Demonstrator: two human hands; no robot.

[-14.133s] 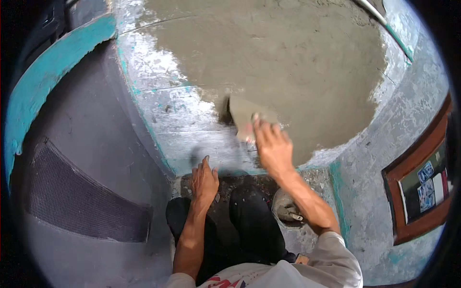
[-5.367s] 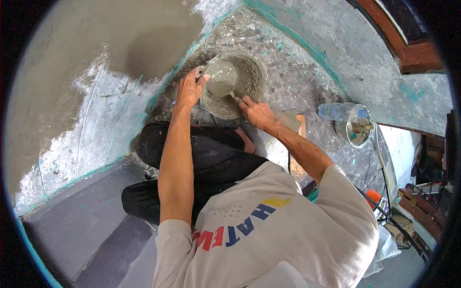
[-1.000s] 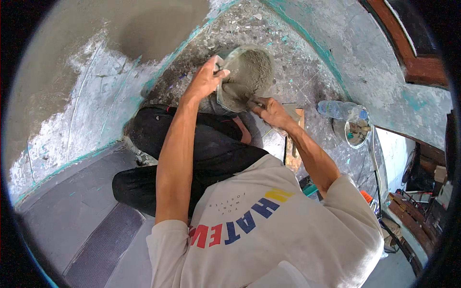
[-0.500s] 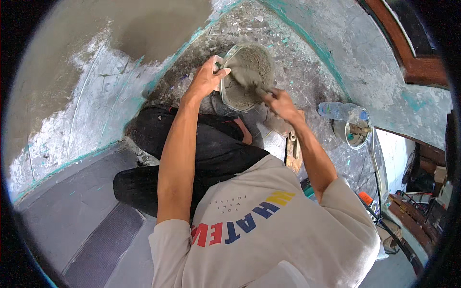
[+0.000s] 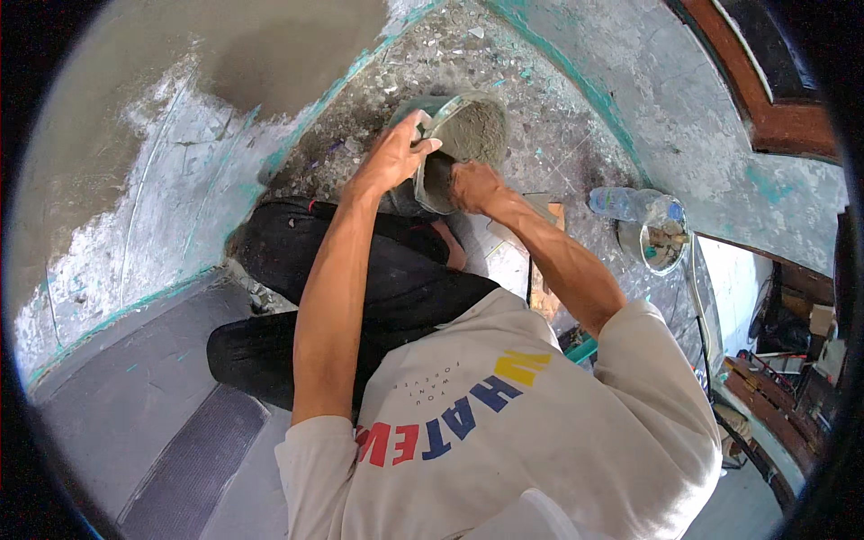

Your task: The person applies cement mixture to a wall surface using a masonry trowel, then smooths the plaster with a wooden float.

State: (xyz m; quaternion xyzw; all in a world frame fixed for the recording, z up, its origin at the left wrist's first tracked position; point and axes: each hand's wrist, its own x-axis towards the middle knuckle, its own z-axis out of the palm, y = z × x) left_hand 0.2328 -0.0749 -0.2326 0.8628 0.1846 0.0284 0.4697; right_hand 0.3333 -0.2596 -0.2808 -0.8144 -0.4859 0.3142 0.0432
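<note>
My left hand [image 5: 393, 159] has its grip closed on the rim of the mortar bucket [image 5: 454, 144], fingers curled over the near edge and the thumb pointing toward the opening, so the bucket is tipped toward me rather than standing flat. The bucket sits on the speckled floor [image 5: 558, 135] just ahead of my knees, close to the foot of the wall, and it is filled with grey wet mortar [image 5: 477, 130] that shows across the upper part of its mouth.

My right hand [image 5: 474, 186] is down at the lower lip of the bucket, knuckles up and fingers folded in, touching the mortar side of the rim; the grip looks closed, though I cannot tell what it holds (whatever is in it is hidden behind the hand and the bucket's edge). The two hands are near each other, one on either side of the opening.

To my left rises the wall [image 5: 135, 207], with a fresh grey plastered patch [image 5: 288, 54] high up and scraped whitish and teal paint below it. My black trousers [image 5: 360, 279] fold beneath my arms. Well to the right on the floor lie a clear plastic bottle [image 5: 616, 202] and, just beside it, a round container [image 5: 666, 236] with bits inside. A wooden frame [image 5: 765, 99] runs along the upper right
</note>
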